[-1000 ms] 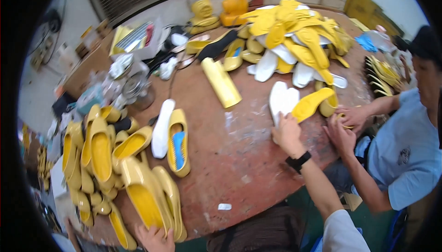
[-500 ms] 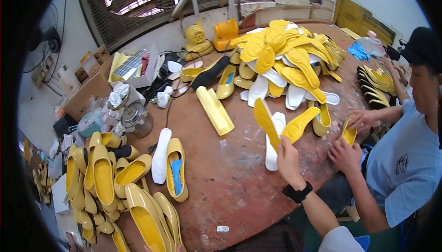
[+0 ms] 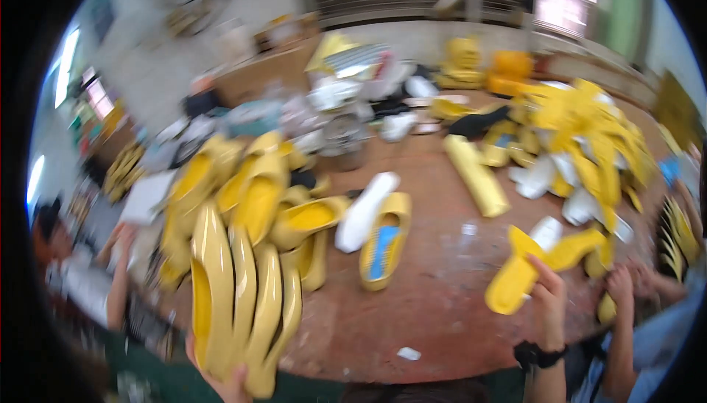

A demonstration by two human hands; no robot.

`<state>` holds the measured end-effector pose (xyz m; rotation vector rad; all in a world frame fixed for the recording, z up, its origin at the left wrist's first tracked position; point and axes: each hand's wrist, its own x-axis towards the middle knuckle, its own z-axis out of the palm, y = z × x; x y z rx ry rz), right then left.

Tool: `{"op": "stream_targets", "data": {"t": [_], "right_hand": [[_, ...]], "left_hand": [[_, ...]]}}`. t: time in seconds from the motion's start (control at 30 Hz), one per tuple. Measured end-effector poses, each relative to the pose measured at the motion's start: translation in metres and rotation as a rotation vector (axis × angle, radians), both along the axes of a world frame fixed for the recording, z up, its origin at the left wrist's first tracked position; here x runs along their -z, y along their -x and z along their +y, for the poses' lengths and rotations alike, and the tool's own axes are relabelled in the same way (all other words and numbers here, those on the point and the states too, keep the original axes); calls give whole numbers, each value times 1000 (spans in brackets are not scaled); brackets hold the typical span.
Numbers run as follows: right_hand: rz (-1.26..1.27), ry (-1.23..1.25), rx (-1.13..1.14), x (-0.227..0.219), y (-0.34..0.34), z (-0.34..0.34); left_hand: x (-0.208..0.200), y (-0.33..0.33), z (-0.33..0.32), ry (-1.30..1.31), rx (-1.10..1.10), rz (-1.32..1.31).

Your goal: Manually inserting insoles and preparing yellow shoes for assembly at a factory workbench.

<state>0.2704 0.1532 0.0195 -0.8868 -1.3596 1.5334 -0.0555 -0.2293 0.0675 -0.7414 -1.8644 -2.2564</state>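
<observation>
Insole (image 3: 508, 289) in right hand (image 3: 549, 298), shoes (image 3: 247, 296) in left hand (image 3: 230, 385)

Yellow insole held over the right side of the desk (image 3: 442, 329), just in front of a second yellow insole (image 3: 578, 247) and a white piece (image 3: 546, 232). Right grip clamped on its edge; the picture is blurred, so whether one layer or more is pinched cannot be told.

Shoes, yellow and glossy, bunched side by side at the near left edge, toes pointing away. Left grip closed about their heel ends, thumb on one side, fingers on the other; whether any weight is borne by the desk cannot be told.

Handling, as judged: the insole is best pinched by the edge and lightly, so that it is not creased and its face is left clean. The shoes should be held level and close together, since their gloss could be scuffed by rubbing and an outer one could be let slip past the edge. Room should be left around the blue-lined shoe (image 3: 403, 228) and the white insole (image 3: 367, 211) lying mid-desk. To the right, a co-worker's hands (image 3: 626, 283) are near; wide swings with the insole are best avoided.
</observation>
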Motion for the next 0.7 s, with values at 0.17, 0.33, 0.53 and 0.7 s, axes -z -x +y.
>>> {"op": "stream_targets", "data": {"t": [0.17, 0.33, 0.53, 0.7], "right_hand": [[28, -112, 135, 15, -14, -1], [699, 255, -562, -3, -46, 2], [-47, -206, 421, -68, -24, -56], [264, 229, 237, -84, -6, -5]], "left_hand": [[-74, 97, 2, 335, -601, 521], [-79, 201, 0, 411, -738, 760], [21, 290, 20, 1199, -688, 789], [132, 278, 134, 948, -287, 732]]}}
